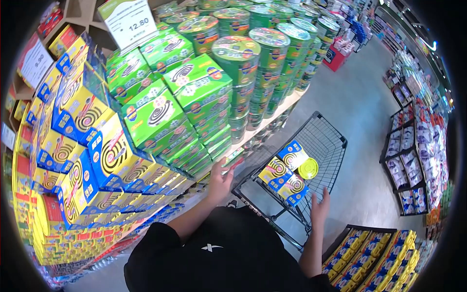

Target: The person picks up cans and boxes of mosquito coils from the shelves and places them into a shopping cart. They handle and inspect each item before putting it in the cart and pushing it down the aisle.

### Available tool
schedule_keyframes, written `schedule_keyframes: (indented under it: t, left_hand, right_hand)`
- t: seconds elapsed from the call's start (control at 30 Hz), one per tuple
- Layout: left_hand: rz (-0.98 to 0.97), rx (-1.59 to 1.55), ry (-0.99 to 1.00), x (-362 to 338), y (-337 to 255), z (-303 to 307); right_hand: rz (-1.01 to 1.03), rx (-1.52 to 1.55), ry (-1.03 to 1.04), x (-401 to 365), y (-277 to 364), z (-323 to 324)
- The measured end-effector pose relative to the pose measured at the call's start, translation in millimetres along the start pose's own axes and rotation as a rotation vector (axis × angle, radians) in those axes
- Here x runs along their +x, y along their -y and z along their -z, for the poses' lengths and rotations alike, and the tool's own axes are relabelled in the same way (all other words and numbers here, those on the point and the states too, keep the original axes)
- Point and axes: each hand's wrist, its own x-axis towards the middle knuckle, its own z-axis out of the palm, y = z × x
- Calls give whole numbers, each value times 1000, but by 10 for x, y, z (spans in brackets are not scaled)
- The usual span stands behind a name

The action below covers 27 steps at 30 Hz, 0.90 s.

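Observation:
My left hand (222,181) is raised beside the lower edge of the green mosquito coil box stack (199,102), fingers apart and nothing visibly held. A reddish strip shows by its fingertips; whether they touch cannot be made out. My right hand (319,208) hovers by the near right side of the shopping cart (332,128), its fingers spread and holding nothing. Inside the cart lie several yellow-and-blue mosquito coil boxes (277,168) with black spirals. A round yellow-green container (308,168) rests against them.
Yellow-and-blue boxes (116,151) are piled on the left. Green cylindrical tubs (236,53) stand stacked behind the green boxes, near a price sign (127,22). Across the aisle is a rack of packaged goods (406,151). A low display of yellow packs (369,258) stands at lower right.

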Motion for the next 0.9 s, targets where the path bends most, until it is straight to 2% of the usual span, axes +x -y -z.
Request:
schedule_keyframes:
  t: [0.03,0.1,0.17,0.3,0.4,0.5,0.53,0.63,0.73,0.83,0.9]
  left_hand:
    - [-18,-70,-53,7,-55,108]
    - [-58,-208,-163,41,-240,347]
    - [-113,-260,-278,59,-479,579]
    - [-223,-263,-447,87,-848,904]
    - [-245,-285,-455,57,-928,986]
    - [-246,-332,-422,31,-913,960]
    - [-243,-331,-425,38,-908,955]
    - [-236,-340,-432,64,-933,952]
    - [-223,-355,-409,76,-986,955]
    - [-217,-386,-406,84,-994,934]
    - [-215,-407,-417,80,-986,912]
  right_hand:
    - [-54,207,117,56,583,-60]
    - [253,401,301,180,1295,-291]
    - [586,257,277,261,1838,-526]
    - [875,323,284,204,2977,-539]
    - [909,484,434,214,3439,-657]
    - [608,615,790,142,3675,-806]
    - [669,622,736,115,3690,-887]
    - [656,630,676,92,3795,-852]
    - [813,575,219,304,3671,-1070]
    - [812,512,43,430,3631,-1049]
    - [1013,344,-18,433,3602,-1047]
